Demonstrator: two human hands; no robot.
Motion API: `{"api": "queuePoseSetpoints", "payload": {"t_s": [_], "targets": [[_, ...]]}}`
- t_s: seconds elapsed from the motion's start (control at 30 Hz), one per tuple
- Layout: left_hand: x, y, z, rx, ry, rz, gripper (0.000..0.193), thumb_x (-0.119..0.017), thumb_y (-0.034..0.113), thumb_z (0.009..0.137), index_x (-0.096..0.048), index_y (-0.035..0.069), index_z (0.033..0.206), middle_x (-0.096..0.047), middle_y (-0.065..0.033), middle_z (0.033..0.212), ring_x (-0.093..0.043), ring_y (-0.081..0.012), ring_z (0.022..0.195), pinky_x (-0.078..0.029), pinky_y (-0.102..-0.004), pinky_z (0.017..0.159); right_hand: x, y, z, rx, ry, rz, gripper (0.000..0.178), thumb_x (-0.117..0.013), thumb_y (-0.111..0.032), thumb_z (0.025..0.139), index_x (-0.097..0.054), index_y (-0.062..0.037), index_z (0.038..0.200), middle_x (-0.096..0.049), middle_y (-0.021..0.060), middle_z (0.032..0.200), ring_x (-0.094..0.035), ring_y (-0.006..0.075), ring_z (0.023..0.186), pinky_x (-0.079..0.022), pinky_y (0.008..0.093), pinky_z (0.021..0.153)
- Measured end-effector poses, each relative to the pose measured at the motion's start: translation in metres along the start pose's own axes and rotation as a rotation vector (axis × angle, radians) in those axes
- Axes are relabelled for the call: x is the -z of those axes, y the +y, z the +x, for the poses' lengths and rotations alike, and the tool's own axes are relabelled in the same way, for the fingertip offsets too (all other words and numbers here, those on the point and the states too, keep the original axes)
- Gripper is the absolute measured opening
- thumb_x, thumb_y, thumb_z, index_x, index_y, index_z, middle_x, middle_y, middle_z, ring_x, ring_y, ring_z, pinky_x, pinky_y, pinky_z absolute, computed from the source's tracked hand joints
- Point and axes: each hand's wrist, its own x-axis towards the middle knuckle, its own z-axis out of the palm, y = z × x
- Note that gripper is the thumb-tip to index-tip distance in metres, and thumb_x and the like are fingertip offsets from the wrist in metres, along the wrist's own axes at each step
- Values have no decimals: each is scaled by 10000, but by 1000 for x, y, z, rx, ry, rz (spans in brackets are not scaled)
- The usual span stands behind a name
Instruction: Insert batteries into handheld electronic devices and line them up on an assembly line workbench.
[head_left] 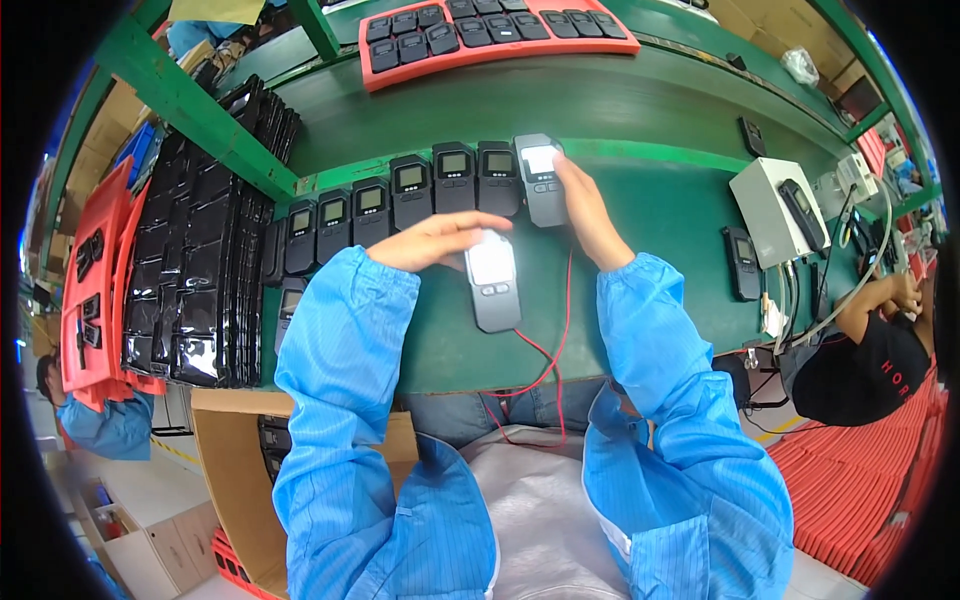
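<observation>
A grey handheld device (pixel 496 305) with a brightly lit screen stands at the near middle of the bench. My left hand (pixel 440 240) is closed at its upper left edge, the fingers reaching across its top. Farther off and to the right, my right hand (pixel 588 205) grips the right side of a second grey handheld device (pixel 545 205), its screen also glowing white. A thin red cable (pixel 535 343) comes from the bottom of the nearer device, crosses another red strand and hangs over the bench edge toward my lap.
Left of the second device, several similar black devices (pixel 411 190) form a curved row. Black plastic trays (pixel 185 260) are stacked at the left. A red tray of devices (pixel 500 50) lies at the back. At right are a white box (pixel 770 205) with cables and another person (pixel 865 365).
</observation>
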Motion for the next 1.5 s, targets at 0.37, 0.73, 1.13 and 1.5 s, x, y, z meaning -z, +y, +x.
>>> {"api": "queuePoseSetpoints", "payload": {"t_s": [0.37,0.73,1.13,1.5], "targets": [[0,3,-3,-199,-9,16,405,-594,190,986,-538,30,1354,-594,-89,1310,-555,-188,1214,-401,-343,1081,-6,2,-5,120,-19,-130,522,-407,-425,1053,-597,20,1249,-671,64,1058,-598,118,975,-459,249,860],[14,-9,4,-573,857,664,150,-594,63,940,-698,38,1046,-680,-62,958,-635,-128,842,-474,-243,756,-3,-1,-11,180,-95,-205,562,-378,-451,1058,-619,43,1173,-660,76,1045,-567,127,950,-445,270,869],[-33,-60,-145,174,1209,1252,752,-671,568,836,-435,221,1460,-371,-126,1539,-272,-375,1444,-162,-638,1142,1,5,-1,142,57,-54,582,-422,-475,1043,-630,43,1206,-670,78,1087,-586,129,979,-457,269,887],[-82,-93,-129,439,1278,1193,837,-531,722,843,-329,287,1528,-215,-127,1618,-115,-410,1491,-18,-713,1118,3,9,-1,173,70,23,599,-446,-480,1034,-606,50,1261,-670,78,1099,-599,133,971,-462,258,880]]}}
